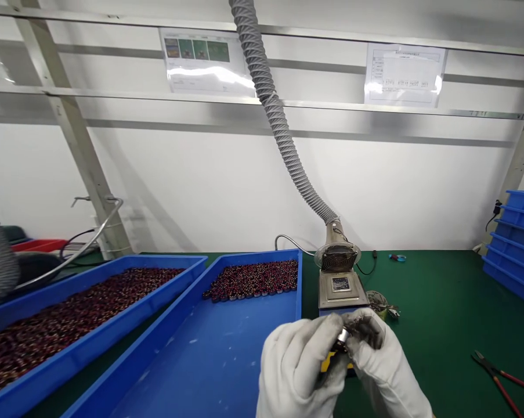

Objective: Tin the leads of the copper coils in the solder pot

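Note:
My left hand (303, 360) and my right hand (377, 357), both in white gloves with dark-stained fingertips, meet at the lower middle. Between their fingertips they pinch a small round part (343, 335) with a shiny metal side and a dark lower edge. The fingers cover most of it, so its exact kind cannot be made out. Just behind the hands stands a metal-topped box (342, 288) with a small square opening, partly hidden by the gloves. To the left lies a large blue tray (192, 360), with many small dark-red round parts (255, 278) grouped at its far end.
Another blue tray (196, 267) full of similar parts lies at far left. A grey hose (283, 125) runs down to a metal hood (336, 249). A small round container (377, 301), red-handled pliers (497, 374) and stacked blue trays (516, 244) are on the right.

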